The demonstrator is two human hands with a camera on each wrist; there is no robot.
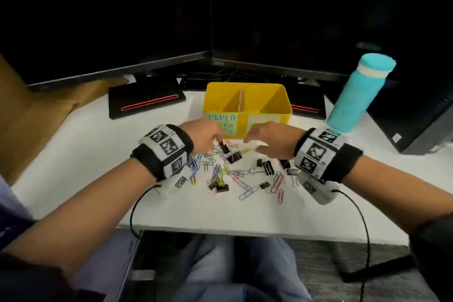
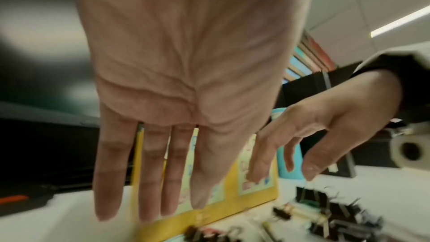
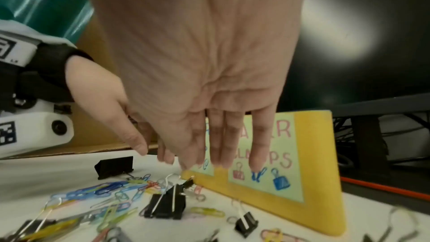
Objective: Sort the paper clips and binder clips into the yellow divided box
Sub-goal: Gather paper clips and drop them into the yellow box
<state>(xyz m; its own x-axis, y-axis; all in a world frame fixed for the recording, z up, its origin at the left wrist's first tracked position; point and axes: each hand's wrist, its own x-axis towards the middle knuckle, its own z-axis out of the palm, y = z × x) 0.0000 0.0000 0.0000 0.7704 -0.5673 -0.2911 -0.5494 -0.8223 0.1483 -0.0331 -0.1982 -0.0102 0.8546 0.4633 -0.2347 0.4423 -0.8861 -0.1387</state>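
The yellow divided box [image 1: 267, 99] stands at the back of the white table, its two compartments showing nothing inside; its front carries paper labels [image 3: 263, 155]. Coloured paper clips [image 1: 247, 191] and black binder clips [image 1: 234, 157] lie mixed in a pile in front of it. My left hand [image 1: 215, 141] hovers over the pile's far left, fingers straight [image 2: 149, 181], holding nothing. A small binder clip [image 1: 224, 147] lies just by its fingertips. My right hand [image 1: 255, 142] hovers over the pile's far right, fingers extended [image 3: 221, 150] and empty. A large binder clip [image 3: 166, 205] sits below them.
Two dark monitors on black stands [image 1: 147, 103] rise behind the box. A teal bottle [image 1: 358, 95] stands at the right, with a computer tower [image 1: 429, 127] beyond it. A cardboard box [image 1: 36, 110] sits at the left. The table's front edge [image 1: 220, 229] is near my lap.
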